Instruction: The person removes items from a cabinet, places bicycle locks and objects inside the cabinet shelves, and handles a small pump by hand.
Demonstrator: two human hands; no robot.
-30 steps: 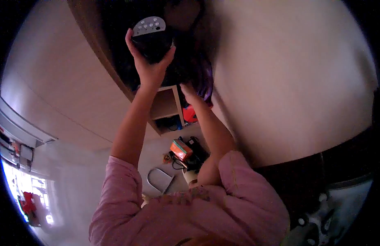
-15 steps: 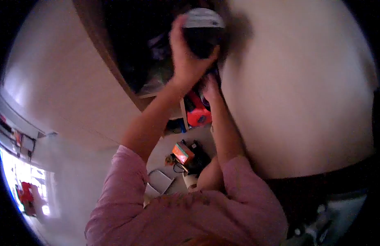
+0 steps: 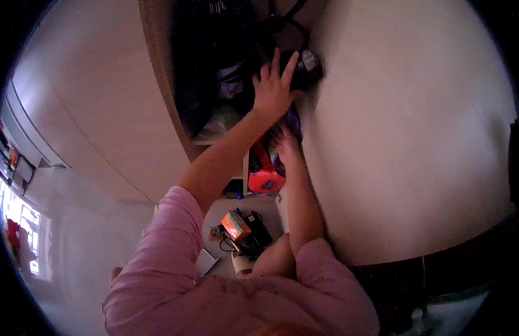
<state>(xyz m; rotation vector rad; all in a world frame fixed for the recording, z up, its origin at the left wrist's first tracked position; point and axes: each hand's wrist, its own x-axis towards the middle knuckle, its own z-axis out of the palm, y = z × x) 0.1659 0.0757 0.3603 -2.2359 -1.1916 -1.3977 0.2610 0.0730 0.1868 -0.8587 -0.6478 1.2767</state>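
In the dark cupboard (image 3: 158, 67), top centre, the left hand (image 3: 272, 96) has let go, fingers spread. The right hand (image 3: 286, 147), below it at centre, has fingers slightly apart; their hold I can't tell. The black device (image 3: 310, 60) now lies turned beside the left fingertips, seemingly supported without a grip.

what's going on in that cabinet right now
A person is reaching into a dark cabinet with both hands. The left hand is spread open at a black device with a pale panel; contact is unclear. The right hand is lower, by a purple thing and a red thing; its grip is unclear. Below, an orange box rests among black things.
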